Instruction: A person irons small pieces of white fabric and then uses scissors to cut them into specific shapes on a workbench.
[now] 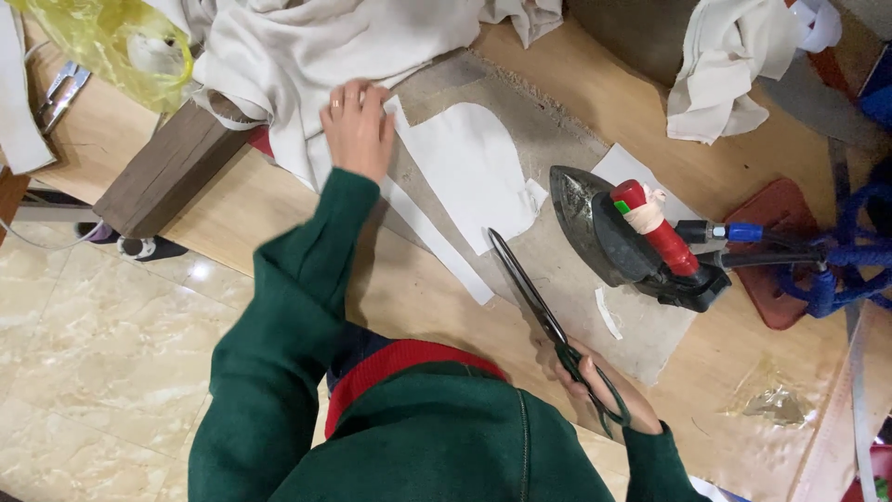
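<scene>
- Right hand [604, 390] lies low on the desk [427, 297], grip closed through the handles of the scissors [548, 321], whose blades are shut.
- Left hand [358, 125] rests flat, fingers apart, on cream cloth [307, 46] beside a white cut piece [469, 172].
- Iron [627, 237] stands just right of the scissors.
</scene>
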